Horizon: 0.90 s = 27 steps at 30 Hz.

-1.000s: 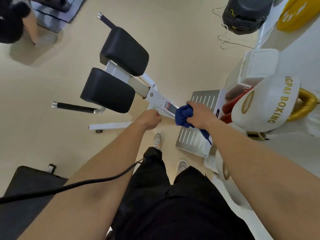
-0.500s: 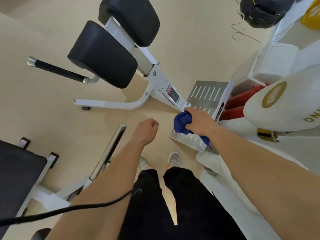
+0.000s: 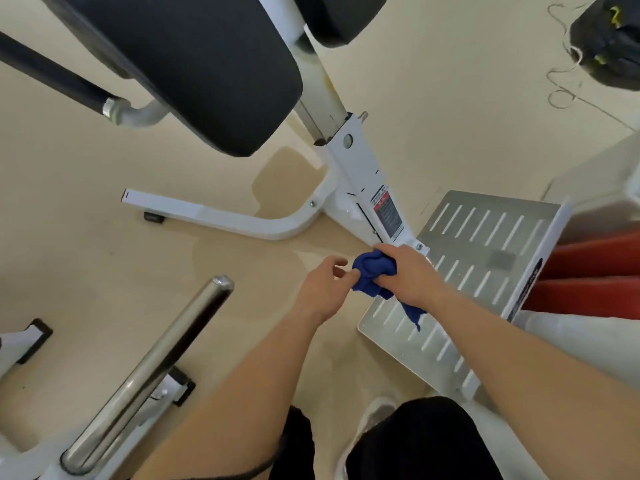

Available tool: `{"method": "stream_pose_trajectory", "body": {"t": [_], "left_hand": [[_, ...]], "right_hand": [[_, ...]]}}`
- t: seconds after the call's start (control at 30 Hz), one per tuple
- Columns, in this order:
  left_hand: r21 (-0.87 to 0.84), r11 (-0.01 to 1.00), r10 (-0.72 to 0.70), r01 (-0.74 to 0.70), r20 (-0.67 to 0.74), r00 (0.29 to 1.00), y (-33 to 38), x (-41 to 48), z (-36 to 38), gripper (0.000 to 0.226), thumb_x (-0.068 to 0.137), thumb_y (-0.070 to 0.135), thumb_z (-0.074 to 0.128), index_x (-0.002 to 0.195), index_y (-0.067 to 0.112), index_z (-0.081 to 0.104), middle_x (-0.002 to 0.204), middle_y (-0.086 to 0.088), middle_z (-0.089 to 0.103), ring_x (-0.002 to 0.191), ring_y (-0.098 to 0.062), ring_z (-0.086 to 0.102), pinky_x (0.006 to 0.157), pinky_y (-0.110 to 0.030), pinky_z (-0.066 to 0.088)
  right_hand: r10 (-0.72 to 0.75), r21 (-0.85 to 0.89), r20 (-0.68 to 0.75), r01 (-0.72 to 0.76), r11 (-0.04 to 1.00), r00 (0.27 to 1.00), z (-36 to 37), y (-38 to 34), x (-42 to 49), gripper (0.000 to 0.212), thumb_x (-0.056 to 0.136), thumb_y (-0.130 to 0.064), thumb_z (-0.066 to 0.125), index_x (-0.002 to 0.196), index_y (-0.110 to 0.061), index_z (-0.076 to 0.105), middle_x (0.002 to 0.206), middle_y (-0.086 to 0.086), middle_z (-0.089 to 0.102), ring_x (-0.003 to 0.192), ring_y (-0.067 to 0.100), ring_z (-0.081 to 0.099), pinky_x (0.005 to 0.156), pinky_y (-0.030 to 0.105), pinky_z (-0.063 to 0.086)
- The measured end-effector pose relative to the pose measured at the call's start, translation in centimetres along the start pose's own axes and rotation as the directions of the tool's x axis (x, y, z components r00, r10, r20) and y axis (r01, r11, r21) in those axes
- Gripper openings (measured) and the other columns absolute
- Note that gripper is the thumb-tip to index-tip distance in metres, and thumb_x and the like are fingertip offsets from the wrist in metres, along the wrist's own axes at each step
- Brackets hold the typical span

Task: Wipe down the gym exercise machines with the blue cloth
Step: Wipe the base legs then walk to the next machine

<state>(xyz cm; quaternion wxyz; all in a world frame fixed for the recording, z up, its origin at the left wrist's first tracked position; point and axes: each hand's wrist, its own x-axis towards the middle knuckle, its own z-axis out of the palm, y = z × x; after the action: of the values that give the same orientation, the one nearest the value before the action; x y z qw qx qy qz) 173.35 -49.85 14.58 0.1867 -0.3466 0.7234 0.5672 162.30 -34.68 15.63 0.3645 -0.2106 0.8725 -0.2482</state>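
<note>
Your right hand [image 3: 410, 277] grips the bunched blue cloth [image 3: 372, 277] at the white frame's [image 3: 363, 174] lower end, footplate [image 3: 485, 244] at 3 o'clock, left hand [image 3: 323, 289] pinching its edge; soft, light, floppy, so hold the wad, not the dangling tail.

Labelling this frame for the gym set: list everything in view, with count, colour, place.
pads: 2, black, top, on the white frame
white frame: 1, centre, base leg running left
warning label: 1, red and black, on the frame
handle: 1, black grip, upper left
footplate: 1, slotted grey metal, right
steel bar: 1, chrome, lower left
red items: 2, right edge, kind unclear
black bag: 1, top right
blue cloth: 1, bunched, centre
left hand: fingertips at the cloth
right hand: gripping the cloth
</note>
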Motion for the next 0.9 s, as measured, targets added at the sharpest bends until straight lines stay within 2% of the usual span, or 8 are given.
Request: {"method": "stream_pose_trajectory", "body": {"t": [0.13, 0.3, 0.4, 0.53, 0.63, 0.77, 0.83, 0.9], "left_hand": [[-0.056, 0.994, 0.091, -0.091, -0.004, 0.996, -3.7, 7.0, 2.3, 0.039, 0.089, 0.037, 0.065, 0.127, 0.031, 0.056, 0.106, 0.012, 0.067, 0.093, -0.006, 0.063, 0.067, -0.017, 0.043], [0.011, 0.986, 0.168, -0.168, -0.014, 0.986, -8.1, 15.7, 2.6, 0.02, 0.088, 0.031, 0.066, 0.108, 0.027, 0.069, 0.094, 0.01, 0.07, 0.085, -0.006, 0.063, 0.067, -0.017, 0.043], [0.105, 0.977, 0.188, -0.185, -0.016, 0.982, -10.3, 20.8, 1.9, 0.006, 0.088, 0.028, 0.066, 0.083, 0.03, 0.063, 0.075, 0.012, 0.064, 0.07, -0.006, 0.058, 0.06, -0.02, 0.039], [0.243, 0.944, 0.27, -0.223, -0.178, 0.946, -12.1, 26.4, 0.9, 0.022, 0.085, 0.028, 0.067, 0.068, 0.029, 0.053, 0.063, 0.011, 0.056, 0.061, -0.009, 0.054, 0.053, -0.022, 0.036], [0.32, 0.921, 0.333, -0.221, -0.355, 0.873, -12.8, 30.0, -0.1, 0.011, 0.083, 0.035, 0.062, 0.081, 0.024, 0.062, 0.071, 0.007, 0.064, 0.067, -0.014, 0.061, 0.056, -0.029, 0.047], [0.279, 0.93, 0.36, -0.24, -0.552, 0.752, -13.5, 34.5, -1.0, 0.011, 0.086, 0.033, 0.058, 0.09, 0.024, 0.063, 0.077, 0.006, 0.066, 0.072, -0.016, 0.063, 0.06, -0.031, 0.05], [0.265, 0.938, 0.343, -0.224, -0.607, 0.717, -14.0, 36.5, -1.5, 0.013, 0.087, 0.031, 0.057, 0.096, 0.025, 0.063, 0.081, 0.009, 0.065, 0.076, -0.015, 0.063, 0.063, -0.031, 0.05], [0.393, 0.887, 0.455, -0.244, -0.645, 0.614, -15.0, 38.1, -1.9, 0.022, 0.086, 0.026, 0.057, 0.107, 0.024, 0.062, 0.096, 0.007, 0.065, 0.089, -0.018, 0.061, 0.072, -0.034, 0.051]], "right_hand": [[-0.02, 0.113, -0.101, 0.031, 0.993, 0.995, 3.9, 4.3, 5.3, 0.034, 0.083, -0.008, 0.067, 0.116, -0.017, 0.064, 0.094, 0.001, 0.067, 0.08, 0.018, 0.061, 0.064, 0.01, 0.046], [-0.017, 0.255, -0.114, 0.046, 0.966, 0.993, 9.2, 8.2, 12.4, 0.026, 0.084, -0.016, 0.068, 0.105, -0.029, 0.063, 0.084, -0.004, 0.072, 0.07, 0.008, 0.068, 0.064, 0.027, 0.058], [-0.03, 0.271, -0.117, 0.061, 0.961, 0.993, 12.3, 10.1, 16.9, 0.036, 0.082, -0.018, 0.071, 0.113, -0.032, 0.061, 0.092, -0.009, 0.071, 0.081, 0.006, 0.067, 0.068, 0.024, 0.052], [-0.052, 0.312, -0.18, 0.107, 0.944, 0.982, 15.6, 11.3, 22.9, 0.043, 0.081, -0.012, 0.07, 0.119, -0.027, 0.058, 0.098, -0.011, 0.068, 0.088, 0.01, 0.066, 0.071, 0.025, 0.051], [-0.045, 0.386, -0.288, 0.159, 0.909, 0.957, 16.8, 10.1, 27.0, 0.034, 0.082, -0.012, 0.065, 0.113, -0.024, 0.056, 0.093, -0.011, 0.066, 0.083, 0.007, 0.065, 0.065, 0.022, 0.05], [-0.124, 0.26, -0.535, 0.302, 0.917, 0.835, 19.1, 9.3, 31.6, 0.037, 0.088, -0.02, 0.058, 0.122, -0.024, 0.047, 0.112, -0.004, 0.054, 0.086, 0.006, 0.058, 0.066, 0.027, 0.052], [-0.21, 0.065, -0.554, 0.294, 0.954, 0.806, 20.9, 10.4, 33.5, 0.041, 0.092, -0.024, 0.055, 0.131, -0.028, 0.045, 0.133, 0.0, 0.042, 0.099, 0.016, 0.058, 0.075, 0.036, 0.054], [-0.272, -0.117, -0.533, 0.249, 0.961, 0.801, 22.4, 11.7, 34.7, 0.045, 0.096, -0.027, 0.051, 0.14, -0.029, 0.044, 0.144, 0.002, 0.033, 0.111, 0.024, 0.053, 0.083, 0.041, 0.052]]}}
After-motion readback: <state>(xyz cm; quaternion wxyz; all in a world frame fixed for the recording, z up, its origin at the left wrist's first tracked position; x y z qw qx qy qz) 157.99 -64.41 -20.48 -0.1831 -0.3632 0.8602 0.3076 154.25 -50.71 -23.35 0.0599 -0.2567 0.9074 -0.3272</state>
